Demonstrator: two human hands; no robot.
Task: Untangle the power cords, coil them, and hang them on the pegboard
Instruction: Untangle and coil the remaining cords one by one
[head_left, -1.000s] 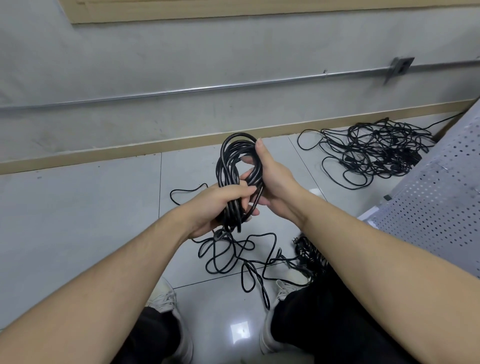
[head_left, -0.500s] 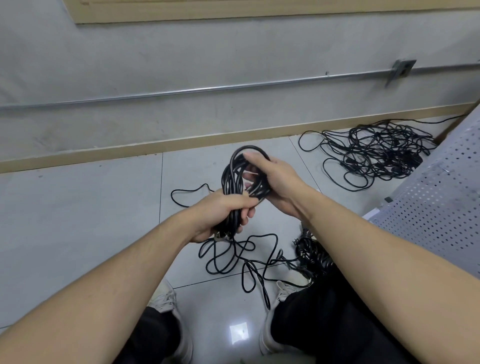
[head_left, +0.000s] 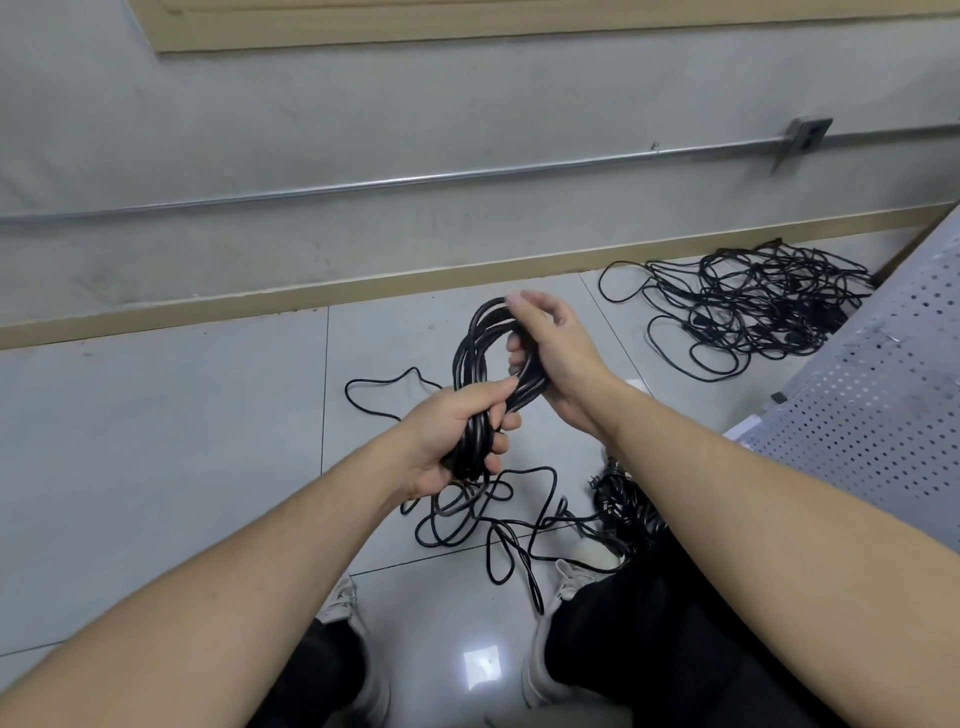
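Loose cord slack (head_left: 483, 525) is spread on the floor tiles (head_left: 156, 441) near the shoes. Above it, the black coiled cord (head_left: 485, 364) is gripped at its lower end by the left hand (head_left: 457, 436), fingers curled round; its upper loop is held by the right hand (head_left: 556, 358). A tangled cord pile (head_left: 753, 306) lies farther off by the wall, beside the perforated pegboard (head_left: 883, 395)

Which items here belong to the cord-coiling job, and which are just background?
Job:
coiled cord, gripped by left hand and right hand
loose cord on floor
tangled cord pile
perforated panel

Background:
metal conduit
wooden baseboard
shoes
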